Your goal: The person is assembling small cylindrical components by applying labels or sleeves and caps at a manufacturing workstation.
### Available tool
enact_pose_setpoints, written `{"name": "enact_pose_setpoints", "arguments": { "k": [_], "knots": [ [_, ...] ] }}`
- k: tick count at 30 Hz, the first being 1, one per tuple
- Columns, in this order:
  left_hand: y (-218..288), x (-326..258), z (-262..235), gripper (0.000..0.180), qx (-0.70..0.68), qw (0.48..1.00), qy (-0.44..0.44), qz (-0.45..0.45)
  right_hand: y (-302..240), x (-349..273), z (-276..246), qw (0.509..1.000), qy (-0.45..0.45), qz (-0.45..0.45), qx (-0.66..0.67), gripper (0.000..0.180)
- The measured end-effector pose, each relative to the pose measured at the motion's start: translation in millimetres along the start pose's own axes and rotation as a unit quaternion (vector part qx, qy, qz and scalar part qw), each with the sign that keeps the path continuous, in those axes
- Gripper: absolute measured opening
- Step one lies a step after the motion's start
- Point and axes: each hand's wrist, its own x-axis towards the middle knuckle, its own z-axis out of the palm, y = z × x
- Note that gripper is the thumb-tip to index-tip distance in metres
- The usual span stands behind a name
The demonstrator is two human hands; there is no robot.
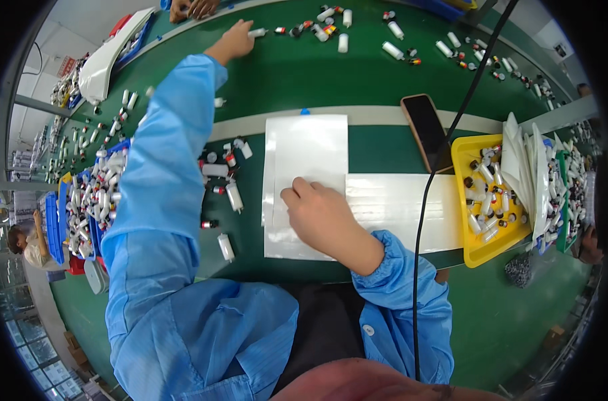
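My left hand reaches far across the green table, its fingers closed on a small white bottle. Nearer to me, my right hand rests on a glossy white sheet, fingers curled down. Anything under those fingertips is hidden. A second white sheet lies to the right of the hand. Left of the sheets are several loose white bottles and small caps in black and red.
A yellow tray of bottles and caps stands at the right, near a phone. A black cable hangs across the view. Blue bins stand left. Another person's hands show at the far edge.
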Motion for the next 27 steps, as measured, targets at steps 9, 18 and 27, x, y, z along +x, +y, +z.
{"name": "enact_pose_setpoints", "arguments": {
  "k": [9, 18, 27],
  "knots": [
    [87.9, 9.6, -88.1, 0.045, -0.204, 0.975, -0.008, -0.086, 6.4, -3.1, 5.6, 0.999, 0.017, 0.013, -0.029, 0.019],
    [225.2, -90.1, -237.2, 0.043, -0.809, 0.524, -0.048, -0.261, 16.4, -1.9, -14.3, 0.989, 0.013, 0.041, 0.142, 0.018],
    [265.4, -161.5, -191.2, 0.042, -0.892, 0.271, -0.160, -0.324, 26.8, 3.6, -12.2, 0.976, -0.010, 0.097, 0.194, 0.021]
  ]
}}
